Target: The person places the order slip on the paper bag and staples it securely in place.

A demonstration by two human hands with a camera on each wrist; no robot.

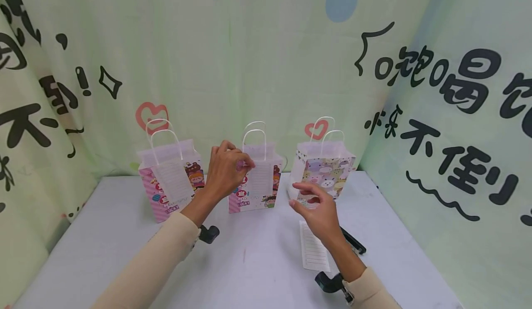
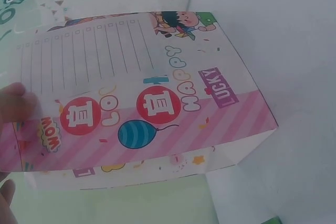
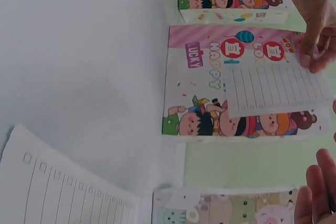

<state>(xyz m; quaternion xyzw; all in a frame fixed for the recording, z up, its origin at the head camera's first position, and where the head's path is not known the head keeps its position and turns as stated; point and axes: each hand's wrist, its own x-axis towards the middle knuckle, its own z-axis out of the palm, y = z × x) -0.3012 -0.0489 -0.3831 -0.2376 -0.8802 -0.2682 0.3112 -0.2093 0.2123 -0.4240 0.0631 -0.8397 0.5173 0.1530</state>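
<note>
The middle pink and white paper gift bag point(image 1: 238, 203) stands upright with a lined paper sheet point(image 1: 262, 177) flat against its front. At the bag's upper left edge, my left hand point(image 1: 226, 166) pinches the bag beside the sheet's upper corner; its thumb point(image 2: 20, 106) lies on the front face. My right hand point(image 1: 319, 207) hovers before the right gift bag point(image 1: 328, 172), which has a cartoon animal print. Its thumb and fingers are spread apart around nothing. Below it, another lined sheet point(image 1: 312, 249) lies on the table, partly covered by the hand in the head view.
To the left stands a matching pink gift bag point(image 1: 150, 179), also with a lined sheet point(image 1: 176, 184) on its front. A black elongated object point(image 1: 354, 241) lies on the white table point(image 1: 249, 276) beside my right wrist. A printed curtain point(image 1: 274, 59) hangs behind the bags.
</note>
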